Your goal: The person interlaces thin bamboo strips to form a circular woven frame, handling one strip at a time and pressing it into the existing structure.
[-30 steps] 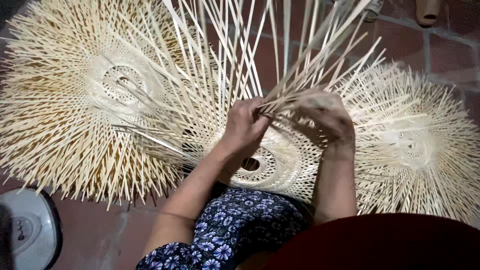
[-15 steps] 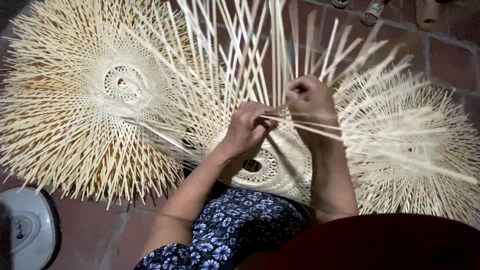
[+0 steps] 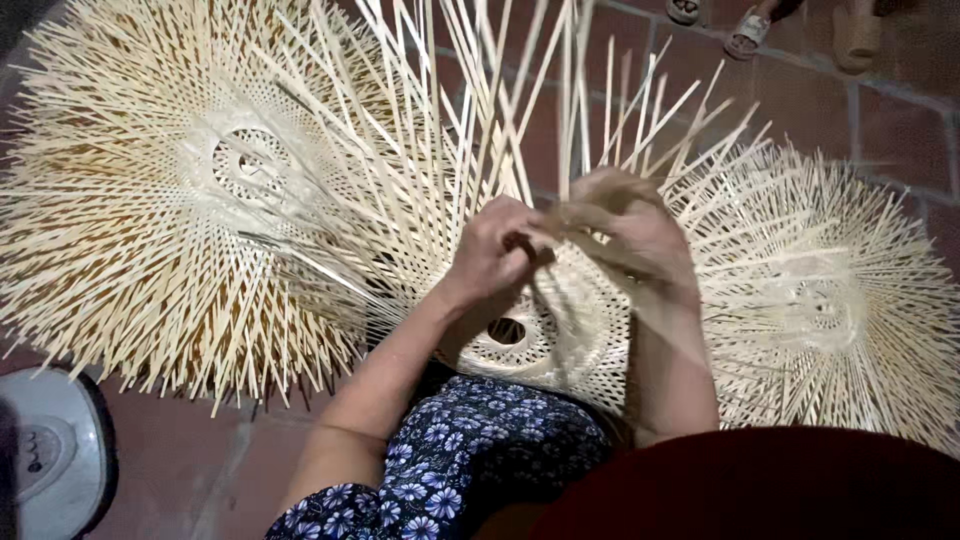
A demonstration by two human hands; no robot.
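At far left a white rounded plastic appliance (image 3: 45,452) sits on the red tiled floor (image 3: 200,465). Above it lies a large pale disc of woven bamboo strips (image 3: 170,215) with long loose spokes fanning out. In the middle, a half-woven round bamboo piece with an open hub (image 3: 530,335) rests on the person's lap, over a dark blue flowered garment (image 3: 470,455). The left hand (image 3: 497,250) now curls tightly, fingers pinching a few upright strips at the weave's edge. The right hand (image 3: 630,235), half a second ago raised and pulling strands out to the right, has dropped back beside the left; it blurs, so its grip is unclear. Judging by this, one strand has been drawn through. Crowded upright strips (image 3: 500,90) hem both hands in. At right lies a second woven bamboo disc (image 3: 835,310).
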